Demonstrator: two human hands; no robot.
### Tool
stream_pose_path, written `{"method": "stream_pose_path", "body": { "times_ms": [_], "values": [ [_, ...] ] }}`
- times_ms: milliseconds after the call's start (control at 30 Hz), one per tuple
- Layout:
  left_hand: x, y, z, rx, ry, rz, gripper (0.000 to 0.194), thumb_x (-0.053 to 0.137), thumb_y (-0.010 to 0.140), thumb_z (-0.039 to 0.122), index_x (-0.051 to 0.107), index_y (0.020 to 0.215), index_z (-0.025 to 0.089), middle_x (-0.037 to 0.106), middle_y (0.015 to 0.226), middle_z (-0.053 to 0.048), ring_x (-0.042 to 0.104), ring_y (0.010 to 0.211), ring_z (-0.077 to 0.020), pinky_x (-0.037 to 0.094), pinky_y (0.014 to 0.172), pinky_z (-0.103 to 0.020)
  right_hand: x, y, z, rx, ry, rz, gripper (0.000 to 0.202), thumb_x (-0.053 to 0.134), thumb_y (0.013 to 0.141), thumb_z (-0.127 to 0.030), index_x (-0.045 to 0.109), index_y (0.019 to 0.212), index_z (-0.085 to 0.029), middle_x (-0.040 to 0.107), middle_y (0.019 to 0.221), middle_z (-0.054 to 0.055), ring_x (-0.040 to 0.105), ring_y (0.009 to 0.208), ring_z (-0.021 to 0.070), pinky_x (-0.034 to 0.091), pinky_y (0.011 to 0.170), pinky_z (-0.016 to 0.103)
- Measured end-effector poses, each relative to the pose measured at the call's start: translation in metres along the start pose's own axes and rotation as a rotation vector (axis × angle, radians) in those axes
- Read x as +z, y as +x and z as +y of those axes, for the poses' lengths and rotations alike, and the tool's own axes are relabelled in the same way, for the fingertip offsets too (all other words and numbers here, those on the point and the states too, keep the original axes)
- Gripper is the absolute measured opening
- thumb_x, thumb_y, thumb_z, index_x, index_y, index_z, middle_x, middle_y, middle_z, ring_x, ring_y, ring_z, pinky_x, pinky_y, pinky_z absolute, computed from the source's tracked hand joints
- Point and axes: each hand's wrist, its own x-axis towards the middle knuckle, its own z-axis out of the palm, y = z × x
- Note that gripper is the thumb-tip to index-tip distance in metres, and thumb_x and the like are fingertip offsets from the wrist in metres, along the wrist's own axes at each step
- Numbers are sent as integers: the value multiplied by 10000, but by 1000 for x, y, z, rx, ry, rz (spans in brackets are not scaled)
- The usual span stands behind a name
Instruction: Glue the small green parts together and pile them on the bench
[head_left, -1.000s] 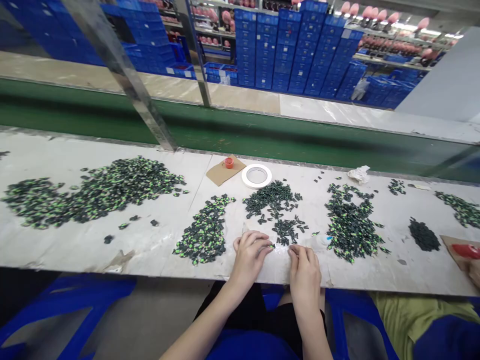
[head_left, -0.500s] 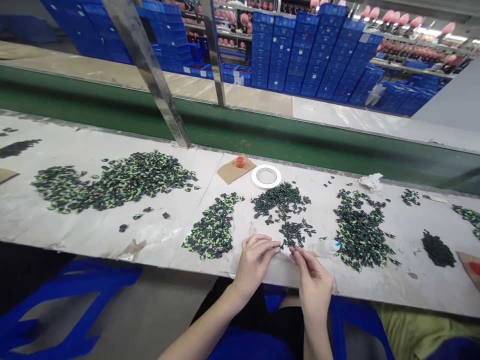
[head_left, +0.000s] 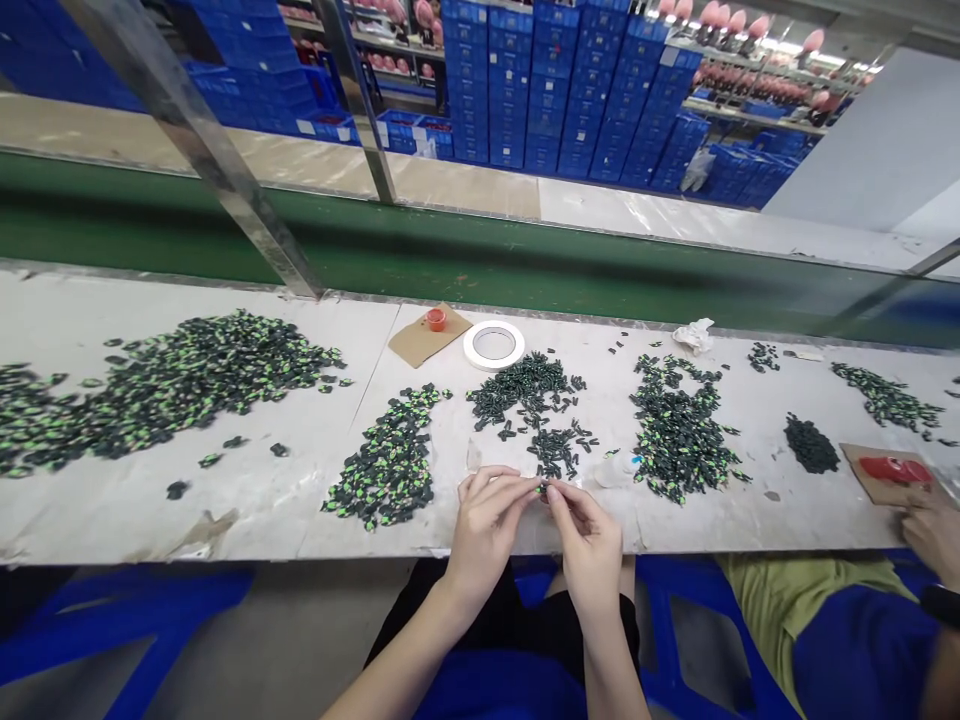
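Observation:
My left hand (head_left: pixel 486 525) is closed in a pinch on a small black-and-green part (head_left: pixel 541 488). The fingertips of my right hand (head_left: pixel 590 542) meet it there, pinching a tiny dark piece mostly hidden by the fingers. Both hands are just above the table's near edge. Just beyond them lie small dark pieces (head_left: pixel 553 452), with a larger heap of dark pieces (head_left: pixel 521 388) behind. To the left of my hands spreads a pile of black-and-green parts (head_left: pixel 390 460); a similar pile (head_left: pixel 682 430) lies to the right.
A white tape roll (head_left: pixel 472 345) and a red pot (head_left: pixel 435 319) on cardboard (head_left: pixel 409 346) sit behind the heaps. A big green-and-black pile (head_left: pixel 202 370) covers the left. At far right, another person's hand (head_left: pixel 934 535) is beside a red item (head_left: pixel 892 469) on cardboard.
My view has turned right, bringing another person's hand into sight. My two hands' fingertips have come together from slightly apart.

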Motion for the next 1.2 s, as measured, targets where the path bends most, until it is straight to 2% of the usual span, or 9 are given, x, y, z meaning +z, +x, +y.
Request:
{"method": "stream_pose_path", "body": {
  "times_ms": [100,233,367,533,767,967,1200],
  "values": [
    [-1,1,2,-62,-96,-23,188,580,883,246,731,993,263,744,879,-40,615,900,-216,476,822,-384,-2,0,2,-75,-49,-17,259,636,820,-398,746,921,-186,743,940,93,706,858,229,587,801,367],
    [-1,3,5,-179,-268,-58,159,615,846,252,741,941,226,715,891,-64,632,903,-200,533,800,-331,-3,-1,2,-278,-140,-21,176,603,859,-298,739,906,-197,733,933,87,692,885,214,573,810,352],
    [-5,7,11,-233,-304,-87,137,619,830,245,732,898,207,693,887,-73,640,894,-195,537,816,-325,-6,0,-2,-417,-191,-22,130,594,868,-228,719,888,-202,724,882,68,689,847,193,571,781,325],
    [-12,12,16,-152,-247,-175,142,580,858,236,705,922,214,689,901,-69,628,912,-196,520,829,-336,-17,3,-10,-416,-289,-147,128,550,897,-222,669,943,-208,684,924,70,661,880,186,561,784,323],
    [-21,20,19,-5,-81,-291,148,567,866,213,685,953,230,718,894,-52,622,914,-210,469,828,-367,-27,5,-19,-492,-356,-277,108,489,928,-208,595,947,-216,616,947,70,625,933,187,538,810,334],
    [-21,16,26,-1,-11,-272,179,568,860,192,687,979,254,734,892,-31,631,891,-207,436,824,-373,-24,1,-14,-539,-349,-262,82,448,941,-201,528,956,-216,610,987,86,619,970,192,538,803,342],
    [-18,6,32,-30,9,-173,139,586,846,201,698,920,237,737,881,-28,626,886,-208,428,821,-382,-18,-3,-8,-561,-321,-232,69,452,920,-160,479,927,-223,584,971,69,606,972,181,526,795,320]
  ]
}}
